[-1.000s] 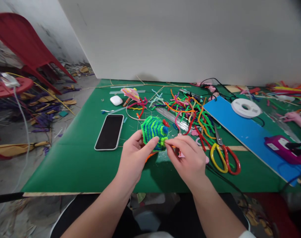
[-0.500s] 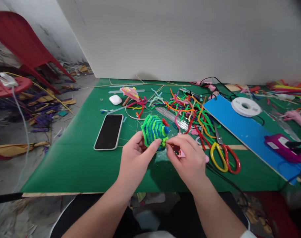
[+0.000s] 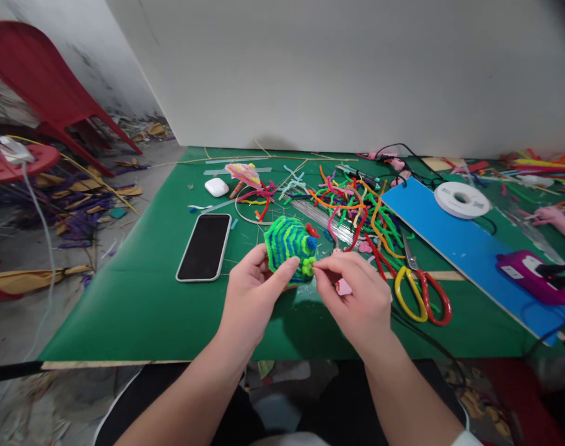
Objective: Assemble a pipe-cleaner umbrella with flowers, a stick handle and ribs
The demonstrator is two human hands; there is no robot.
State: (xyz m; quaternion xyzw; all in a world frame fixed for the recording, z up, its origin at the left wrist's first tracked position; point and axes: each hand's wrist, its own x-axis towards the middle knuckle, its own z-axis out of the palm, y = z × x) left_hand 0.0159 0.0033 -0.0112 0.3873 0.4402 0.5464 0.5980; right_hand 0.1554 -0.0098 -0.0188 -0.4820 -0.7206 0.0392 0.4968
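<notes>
Fuzzy striped pipe-cleaner dome [image 3: 289,244], left hand [image 3: 252,297], right hand [image 3: 357,297] pinching

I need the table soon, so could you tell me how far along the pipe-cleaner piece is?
The green-and-blue woven disc looks largely wound. The left hand holds it while the right hand pinches its yellow-green end. That end is not yet tucked; loose pipe cleaners lie beyond.

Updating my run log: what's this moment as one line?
left hand: holds striped fuzzy piece | right hand: pinches its lower edge | scissors: right of hands | phone: left
</notes>
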